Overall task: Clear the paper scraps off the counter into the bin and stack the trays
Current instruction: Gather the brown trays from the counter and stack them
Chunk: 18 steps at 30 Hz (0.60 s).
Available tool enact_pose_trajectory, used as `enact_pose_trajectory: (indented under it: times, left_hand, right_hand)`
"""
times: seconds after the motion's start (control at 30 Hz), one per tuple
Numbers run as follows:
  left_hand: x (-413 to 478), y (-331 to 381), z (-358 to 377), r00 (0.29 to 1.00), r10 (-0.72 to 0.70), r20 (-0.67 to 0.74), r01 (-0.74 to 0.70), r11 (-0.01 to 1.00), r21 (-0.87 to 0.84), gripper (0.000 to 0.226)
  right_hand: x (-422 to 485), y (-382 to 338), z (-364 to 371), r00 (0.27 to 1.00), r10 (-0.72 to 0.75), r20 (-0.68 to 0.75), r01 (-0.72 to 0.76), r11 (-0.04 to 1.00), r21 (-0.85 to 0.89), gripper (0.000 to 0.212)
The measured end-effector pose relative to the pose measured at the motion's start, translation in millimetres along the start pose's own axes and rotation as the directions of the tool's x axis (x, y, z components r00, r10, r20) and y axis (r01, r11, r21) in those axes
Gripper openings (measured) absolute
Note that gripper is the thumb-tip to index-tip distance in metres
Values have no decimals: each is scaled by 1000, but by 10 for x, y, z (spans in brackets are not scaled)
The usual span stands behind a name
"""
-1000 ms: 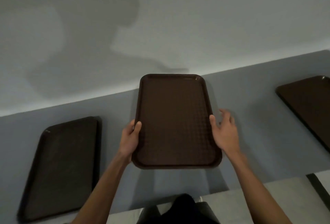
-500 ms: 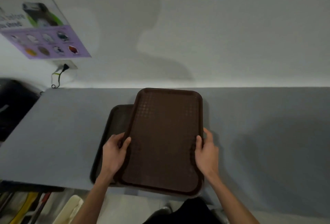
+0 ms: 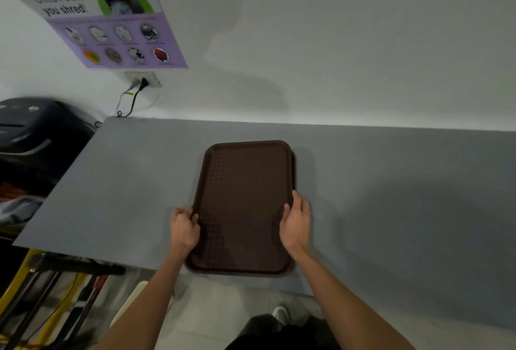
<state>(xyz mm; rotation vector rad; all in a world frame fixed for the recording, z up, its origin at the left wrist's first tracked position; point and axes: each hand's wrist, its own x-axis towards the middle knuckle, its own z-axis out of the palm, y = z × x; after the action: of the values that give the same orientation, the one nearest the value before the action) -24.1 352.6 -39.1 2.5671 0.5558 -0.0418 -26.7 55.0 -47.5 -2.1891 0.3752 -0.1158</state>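
Observation:
A dark brown tray lies flat on the grey counter, its near end just over the front edge. It sits squarely on a second brown tray, of which only a thin sliver shows along the right side. My left hand grips the top tray's left rim, thumb on the rim. My right hand grips its right rim the same way. No paper scraps are in sight.
A black shredder stands past the counter's left end, plugged into a wall socket under a purple poster. Yellow-framed gear and cables sit on the floor below left.
I carried the tray leftward from the counter's middle and lowered it onto the other tray. It was skewed half a second ago and now lines up on top.

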Motion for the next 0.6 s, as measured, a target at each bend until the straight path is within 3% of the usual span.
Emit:
enact_pose_trajectory:
  times: [0.17,0.37,0.6]
  left_hand:
    - [-66,49,130,1000,-10,-3,10,996,-85,33]
    - [-39,156,205,995,-90,33,94,985,-142,46]
    - [-27,249,188,993,-93,74,98,993,-66,59]
  right_hand:
    - [-80,154,131,998,42,40,-36,992,-121,55]
    - [46,288,158,993,21,114,18,942,-336,76]
    - [114,170,-23,971,75,229,-2,952,-305,77]
